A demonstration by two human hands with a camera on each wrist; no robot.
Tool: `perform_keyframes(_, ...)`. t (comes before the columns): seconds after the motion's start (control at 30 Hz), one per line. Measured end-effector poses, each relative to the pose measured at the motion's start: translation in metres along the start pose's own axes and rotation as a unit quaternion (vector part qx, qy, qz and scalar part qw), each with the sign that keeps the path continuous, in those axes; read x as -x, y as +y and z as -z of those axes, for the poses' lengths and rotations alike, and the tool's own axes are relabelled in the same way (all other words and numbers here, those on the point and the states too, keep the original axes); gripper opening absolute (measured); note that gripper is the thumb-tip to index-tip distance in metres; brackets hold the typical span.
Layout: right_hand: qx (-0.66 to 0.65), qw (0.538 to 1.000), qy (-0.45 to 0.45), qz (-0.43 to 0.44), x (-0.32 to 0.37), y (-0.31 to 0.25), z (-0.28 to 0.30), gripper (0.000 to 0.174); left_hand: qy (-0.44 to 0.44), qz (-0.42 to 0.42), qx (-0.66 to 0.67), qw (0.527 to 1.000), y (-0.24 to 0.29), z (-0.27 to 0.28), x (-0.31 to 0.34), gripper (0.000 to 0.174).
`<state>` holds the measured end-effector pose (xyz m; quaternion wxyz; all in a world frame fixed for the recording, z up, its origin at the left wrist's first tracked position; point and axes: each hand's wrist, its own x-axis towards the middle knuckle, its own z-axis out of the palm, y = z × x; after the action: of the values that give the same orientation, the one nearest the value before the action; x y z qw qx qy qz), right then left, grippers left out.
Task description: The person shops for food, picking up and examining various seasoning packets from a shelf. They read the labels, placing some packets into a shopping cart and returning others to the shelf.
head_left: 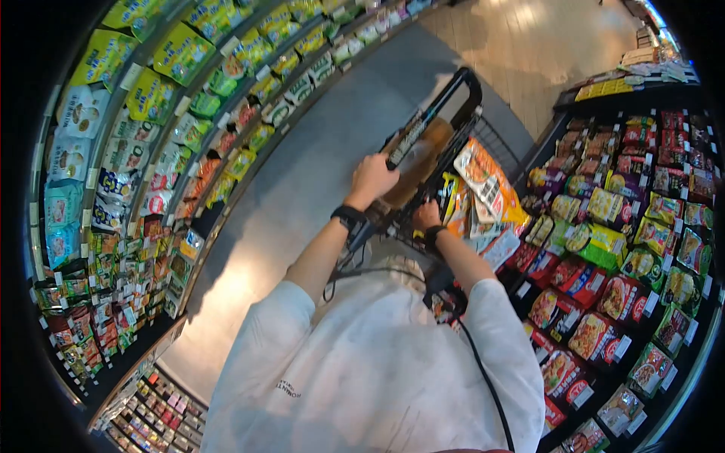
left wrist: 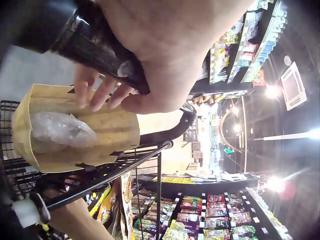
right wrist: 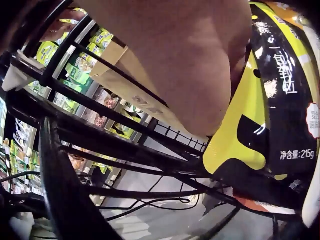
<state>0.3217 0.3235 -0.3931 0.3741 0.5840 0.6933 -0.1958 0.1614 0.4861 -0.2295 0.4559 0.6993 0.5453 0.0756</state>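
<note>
My left hand grips the black handle of a shopping cart, fingers curled round the bar in the left wrist view. Lower down, my right hand is inside the cart, by its black wire rim. Right beside it is a black and yellow food packet with "215g" printed on it. The fingers are mostly hidden in the right wrist view, and I cannot tell whether they hold the packet. An orange and white packet lies on top of several others.
A brown paper bag with crumpled clear plastic stands in the cart near the handle. Shelves of yellow and green packets line the left, and a sloped display of packaged food borders the right. Grey floor runs between.
</note>
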Motion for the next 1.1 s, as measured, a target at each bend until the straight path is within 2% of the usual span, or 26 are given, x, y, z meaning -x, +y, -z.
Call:
perform_keyframes(0.03, 0.008, 1.000, 0.020, 0.013, 0.005, 0.000, 0.007, 0.028, 0.006, -0.010, 0.002, 1.000, -0.001, -0.002, 0.001, 0.030)
perform_keyframes(0.07, 0.076, 0.996, 0.038, -0.021, -0.023, -0.008, -0.033, 0.030, 0.014, -0.022, 0.003, 1.000, -0.003, -0.003, 0.001, 0.030)
perform_keyframes(0.13, 0.052, 0.997, -0.026, -0.043, -0.021, -0.010, -0.019, 0.036, 0.006, -0.015, 0.012, 1.000, 0.000, -0.001, 0.006, 0.033)
perform_keyframes(0.17, 0.102, 0.993, 0.029, -0.053, -0.030, -0.006, -0.032, 0.038, 0.030, -0.045, -0.015, 0.998, -0.005, -0.006, 0.000, 0.035)
perform_keyframes(0.2, 0.054, 0.991, 0.032, -0.118, -0.071, -0.016, -0.082, 0.039, -0.006, -0.027, -0.028, 0.999, -0.010, -0.008, -0.003, 0.038)
perform_keyframes(0.23, 0.087, 0.992, 0.070, -0.064, -0.023, -0.008, -0.036, 0.035, -0.010, -0.017, -0.009, 1.000, -0.004, -0.003, 0.002, 0.038)
perform_keyframes(0.27, 0.047, 0.992, 0.096, -0.063, -0.022, -0.001, -0.029, 0.029, -0.020, -0.003, 0.005, 1.000, -0.008, -0.006, -0.001, 0.037)
perform_keyframes(0.3, 0.006, 0.991, 0.118, -0.058, -0.019, -0.001, -0.039, 0.023, 0.038, -0.040, 0.000, 0.998, 0.000, -0.002, 0.008, 0.026)
perform_keyframes(0.33, -0.036, 0.988, 0.138, -0.051, -0.015, 0.005, -0.032, 0.018, 0.030, -0.034, 0.010, 0.999, 0.001, 0.000, 0.008, 0.026)
perform_keyframes(0.43, -0.096, 0.986, 0.135, -0.011, 0.023, 0.022, 0.002, 0.020, 0.005, -0.017, -0.008, 1.000, 0.010, 0.007, 0.010, 0.028)
perform_keyframes(0.5, -0.161, 0.971, 0.174, -0.019, 0.055, 0.028, 0.035, 0.023, -0.034, 0.004, -0.001, 0.999, 0.013, 0.013, 0.009, 0.031)
perform_keyframes(0.6, -0.258, 0.936, 0.235, -0.044, 0.059, 0.033, 0.051, 0.029, -0.032, -0.011, 0.002, 0.999, 0.006, 0.005, -0.002, 0.030)
perform_keyframes(0.67, -0.312, 0.919, 0.230, -0.068, 0.111, 0.038, 0.100, 0.027, -0.006, -0.031, 0.020, 0.999, 0.001, 0.000, -0.007, 0.033)
perform_keyframes(0.73, -0.377, 0.894, 0.231, -0.077, 0.129, 0.050, 0.098, 0.031, -0.016, -0.055, 0.020, 0.998, -0.008, -0.006, -0.017, 0.034)
perform_keyframes(0.8, -0.471, 0.819, 0.319, -0.075, 0.150, 0.061, 0.081, 0.027, -0.043, -0.053, 0.033, 0.997, -0.002, 0.001, -0.014, 0.042)
perform_keyframes(0.83, -0.438, 0.834, 0.314, -0.121, 0.162, 0.066, 0.079, 0.026, -0.037, -0.077, 0.046, 0.995, -0.010, 0.000, -0.014, 0.050)
perform_keyframes(0.9, -0.521, 0.734, 0.387, -0.202, 0.196, 0.060, 0.078, 0.032, -0.049, -0.113, 0.034, 0.992, -0.010, 0.004, -0.010, 0.072)
perform_keyframes(0.93, -0.514, 0.737, 0.351, -0.263, 0.190, 0.072, 0.041, 0.032, -0.013, -0.152, 0.026, 0.988, -0.005, 0.003, -0.004, 0.077)
perform_keyframes(0.97, -0.638, 0.590, 0.452, -0.201, 0.216, 0.057, 0.054, 0.044, 0.078, -0.192, 0.029, 0.978, 0.009, 0.009, 0.017, 0.075)
perform_keyframes(1.0, -0.635, 0.559, 0.506, -0.168, 0.248, 0.042, 0.081, 0.068, 0.099, -0.228, 0.038, 0.968, 0.023, 0.020, 0.034, 0.072)
perform_keyframes(1.03, -0.612, 0.557, 0.513, -0.230, 0.275, 0.027, 0.102, 0.072, 0.122, -0.270, 0.048, 0.954, 0.037, 0.031, 0.048, 0.070)
perform_keyframes(1.07, -0.623, 0.481, 0.581, -0.206, 0.279, 0.018, 0.095, 0.074, 0.074, -0.292, 0.064, 0.951, 0.048, 0.039, 0.061, 0.070)
perform_keyframes(1.1, -0.636, 0.452, 0.582, -0.228, 0.295, 0.003, 0.107, 0.066, 0.027, -0.313, 0.084, 0.946, 0.058, 0.045, 0.072, 0.069)
